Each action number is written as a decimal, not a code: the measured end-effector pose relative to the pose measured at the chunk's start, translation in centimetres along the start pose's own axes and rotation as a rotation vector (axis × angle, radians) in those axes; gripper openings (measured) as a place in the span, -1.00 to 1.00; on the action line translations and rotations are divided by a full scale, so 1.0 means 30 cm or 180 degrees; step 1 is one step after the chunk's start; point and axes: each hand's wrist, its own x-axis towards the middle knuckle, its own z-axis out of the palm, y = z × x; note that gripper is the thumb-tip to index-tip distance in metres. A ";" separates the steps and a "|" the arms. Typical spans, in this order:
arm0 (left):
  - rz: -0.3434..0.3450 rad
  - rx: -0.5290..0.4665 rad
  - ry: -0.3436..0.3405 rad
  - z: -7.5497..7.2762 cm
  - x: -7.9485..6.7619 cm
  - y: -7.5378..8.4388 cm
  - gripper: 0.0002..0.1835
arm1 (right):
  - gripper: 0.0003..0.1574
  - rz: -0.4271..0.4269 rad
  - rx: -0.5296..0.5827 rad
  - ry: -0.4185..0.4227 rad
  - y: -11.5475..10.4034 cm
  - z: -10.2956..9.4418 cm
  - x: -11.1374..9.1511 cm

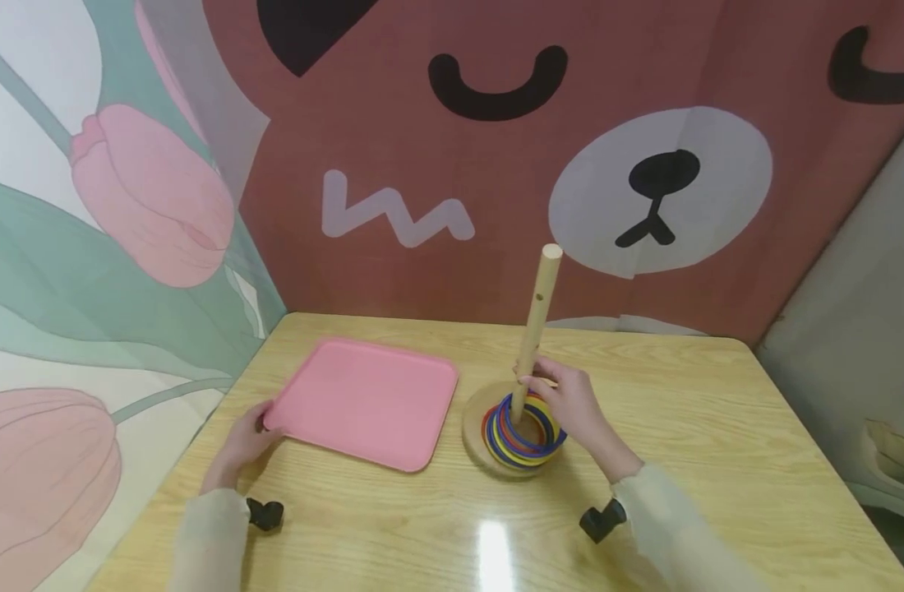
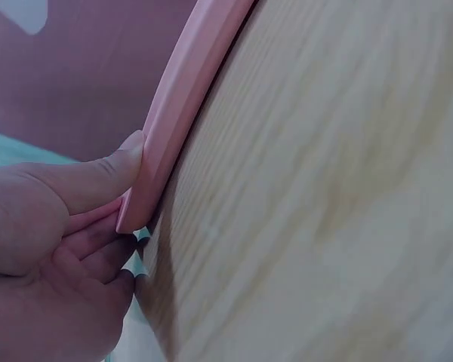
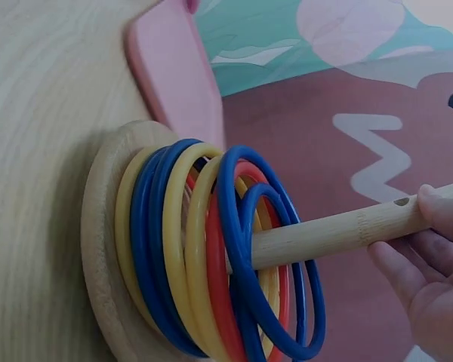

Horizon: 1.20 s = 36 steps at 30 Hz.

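A pink tray lies on the table, and my left hand pinches its near left corner, thumb on the rim and fingers beneath, as the left wrist view shows. To the tray's right stands a wooden peg on a round wooden base. Several blue, yellow and red rings are stacked loosely around the peg's foot, some of them tilted. My right hand grips the peg a little above the rings, thumb and fingers on either side of it.
The light wood table extends around both things. Behind its far edge hangs a cloth with a bear face; a tulip-patterned cloth hangs at the left. A container sits beyond the table's right edge.
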 end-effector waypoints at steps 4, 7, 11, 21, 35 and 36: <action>0.0083 -0.0050 -0.0032 0.034 0.009 0.037 -0.30 | -0.65 0.0003 -0.0026 0.0054 -0.022 -0.046 -0.007; 0.0086 -0.0111 -0.0067 0.061 0.015 0.066 -0.31 | -0.65 -0.0011 -0.0023 0.0086 -0.034 -0.070 -0.010; 0.0122 -0.0134 -0.0124 0.095 0.024 0.097 -0.33 | -0.63 -0.0020 -0.0035 0.0070 -0.051 -0.082 -0.014; 0.0408 -0.0176 -0.0277 0.182 0.039 0.185 -0.35 | -0.67 -0.0054 -0.0096 0.0037 -0.106 -0.091 -0.023; 0.0722 -0.0244 -0.0240 0.304 -0.011 0.305 -0.35 | -0.68 -0.0110 0.0049 -0.0009 -0.122 -0.064 -0.026; 0.0757 -0.0232 -0.0235 0.314 -0.020 0.317 -0.36 | -0.68 -0.0092 0.0044 -0.0013 -0.122 -0.064 -0.026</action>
